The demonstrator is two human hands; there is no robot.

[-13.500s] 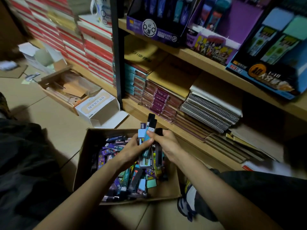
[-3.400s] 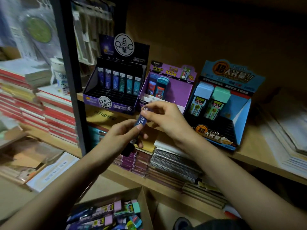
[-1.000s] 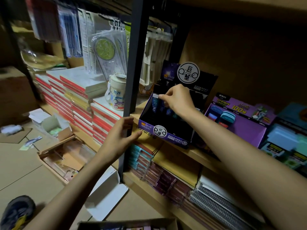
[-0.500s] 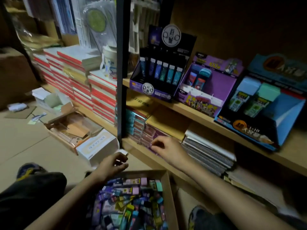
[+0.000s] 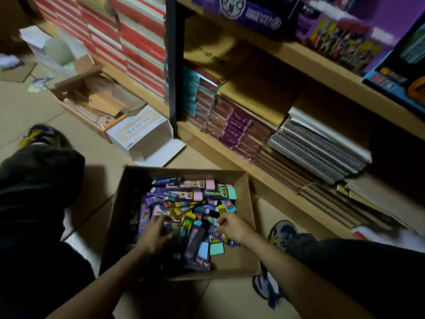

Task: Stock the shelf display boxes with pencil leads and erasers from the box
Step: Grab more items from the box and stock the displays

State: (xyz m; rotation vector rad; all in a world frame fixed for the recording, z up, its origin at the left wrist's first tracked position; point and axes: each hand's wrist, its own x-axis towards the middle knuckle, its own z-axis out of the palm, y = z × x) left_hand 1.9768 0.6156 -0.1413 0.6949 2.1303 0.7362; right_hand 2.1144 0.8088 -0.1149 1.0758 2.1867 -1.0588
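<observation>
An open cardboard box (image 5: 249, 226) stands on the floor between my knees, holding a loose pile of pencil lead cases and erasers (image 5: 190, 203) in purple, pink, teal and black. My left hand (image 5: 154, 236) lies on the pile's left side with its fingers spread. My right hand (image 5: 230, 226) is at the pile's right side, fingers curled onto a small purple pack (image 5: 216, 234). On the upper shelf only the fronts of the dark display box (image 5: 248, 14), the purple display box (image 5: 340, 35) and the blue display box (image 5: 400, 74) show.
A black shelf post (image 5: 171, 65) rises left of the displays. Spiral notebooks (image 5: 317, 148) and wrapped packs fill the lower shelf. An open white box (image 5: 142, 137) and a carton of scraps (image 5: 92, 100) lie on the floor at left. My shoe (image 5: 282, 233) is beside the box.
My view has dropped from the shelf to the floor box. Both hands have come down into the pile; a second ago my right hand was at the dark display box.
</observation>
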